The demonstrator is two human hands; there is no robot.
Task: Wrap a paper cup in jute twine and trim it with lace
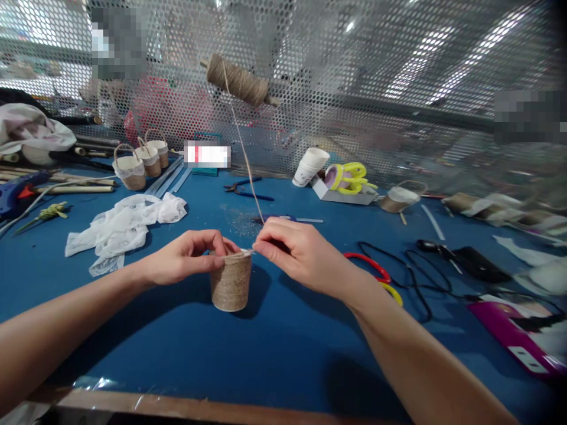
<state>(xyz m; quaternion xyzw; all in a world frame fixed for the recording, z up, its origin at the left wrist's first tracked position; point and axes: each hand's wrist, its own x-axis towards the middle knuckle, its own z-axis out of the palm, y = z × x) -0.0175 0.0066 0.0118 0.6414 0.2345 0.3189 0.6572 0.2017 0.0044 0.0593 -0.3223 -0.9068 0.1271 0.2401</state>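
Note:
A paper cup wrapped in brown twine (pixel 230 284) is held a little above the blue tabletop, its white rim showing at the upper right. My left hand (pixel 188 257) grips it by the rim, with the thumb outside and fingers at the far side. Beside the rim, my right hand (pixel 295 251) pinches the twine (pixel 245 154) between thumb and fingertips. That strand runs up to a large twine spool (pixel 239 81) on a rod before the perforated metal screen.
White lace (pixel 128 227) lies left, below several small twine baskets (pixel 130 171). Pliers (pixel 250 190) lie beyond my hands. Stacked paper cups (pixel 310 166) and a box with yellow-handled scissors (pixel 349 178) stand at the back. Red-and-yellow handles (pixel 372 265) and a black cord (pixel 414 280) lie right. A glue gun (pixel 20 195) is far left.

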